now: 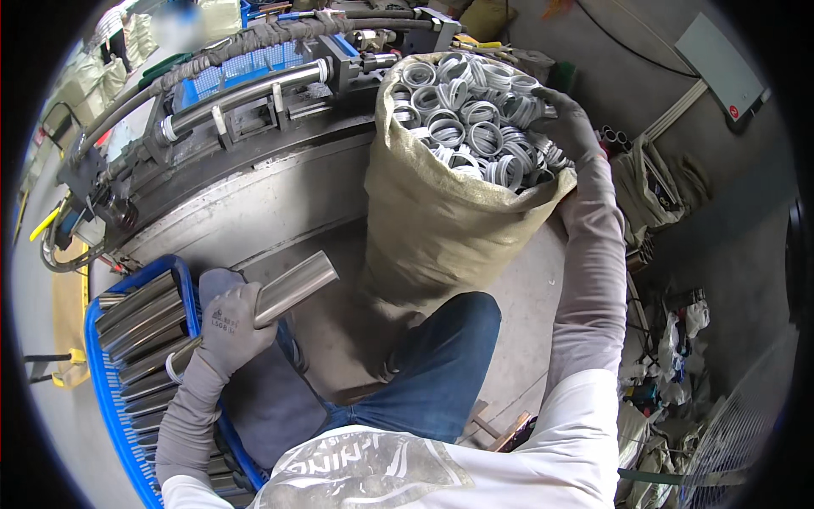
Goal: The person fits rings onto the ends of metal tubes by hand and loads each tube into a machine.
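A shiny metal tube [296,289] lies in the grip of my left hand [232,329], which wears a grey glove. The tube tilts up to the right, and a white ring [175,366] sits round its lower part. My gloved right hand [566,125] is at the far right rim of a big beige woven sack [449,233]. Its fingers curl in over the ring at the edge of the pile, with the fingertips partly hidden. Pale grey ridged rings [486,138] fill the sack to its brim.
A blue plastic basket [108,399] of metal tubes stands at my left side. Beyond it, a long machine bench holds a clamped metal tube [246,95]. A grey panel [719,70] stands at the far right, with bags [649,182] below it.
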Motion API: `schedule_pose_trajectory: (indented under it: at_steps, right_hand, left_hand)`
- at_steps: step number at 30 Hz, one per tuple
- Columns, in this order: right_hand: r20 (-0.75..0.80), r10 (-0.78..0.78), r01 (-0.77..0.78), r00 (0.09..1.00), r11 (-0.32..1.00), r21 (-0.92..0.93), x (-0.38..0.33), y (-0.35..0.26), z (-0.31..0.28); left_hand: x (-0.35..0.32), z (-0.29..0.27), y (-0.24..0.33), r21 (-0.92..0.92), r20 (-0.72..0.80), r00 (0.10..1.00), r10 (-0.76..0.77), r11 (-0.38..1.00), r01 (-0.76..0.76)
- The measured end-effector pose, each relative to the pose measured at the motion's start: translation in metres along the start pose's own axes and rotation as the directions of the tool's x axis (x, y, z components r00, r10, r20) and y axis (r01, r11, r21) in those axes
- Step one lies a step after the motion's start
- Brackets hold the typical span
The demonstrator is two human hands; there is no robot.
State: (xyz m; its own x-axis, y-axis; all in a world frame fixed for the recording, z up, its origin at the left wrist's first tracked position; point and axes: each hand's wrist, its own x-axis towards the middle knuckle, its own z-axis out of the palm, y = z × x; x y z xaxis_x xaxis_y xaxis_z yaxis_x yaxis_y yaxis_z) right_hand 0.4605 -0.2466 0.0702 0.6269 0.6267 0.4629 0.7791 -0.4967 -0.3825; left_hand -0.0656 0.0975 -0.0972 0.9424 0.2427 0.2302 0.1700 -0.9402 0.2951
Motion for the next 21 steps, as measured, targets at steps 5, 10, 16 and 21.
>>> schedule_pose_trajectory:
  at_steps: [5, 10, 16, 21]
  right_hand:
    - [-0.142, 0.043, 0.080, 0.989, 0.651, 0.755, -0.076, -0.176, 0.046]
    - [0.127, 0.004, -0.108, 0.992, 0.547, 0.830, -0.160, -0.212, 0.156]
    - [0.247, 0.017, -0.247, 0.969, 0.094, 0.964, -0.191, -0.234, 0.233]
    - [0.037, 0.006, -0.029, 0.999, 0.746, 0.666, -0.202, -0.250, 0.266]
  left_hand:
    - [-0.019, 0.000, -0.010, 0.015, 0.046, 0.995, -0.093, 0.996, 0.093]
    - [-0.007, -0.003, 0.000, -0.007, -0.042, 0.999, 0.023, 1.000, -0.023]
    - [-0.012, -0.003, -0.005, 0.023, -0.046, 0.998, 0.047, 0.999, -0.046]
    - [-0.014, 0.000, -0.008, 0.021, -0.041, 0.998, 0.045, 0.999, -0.044]
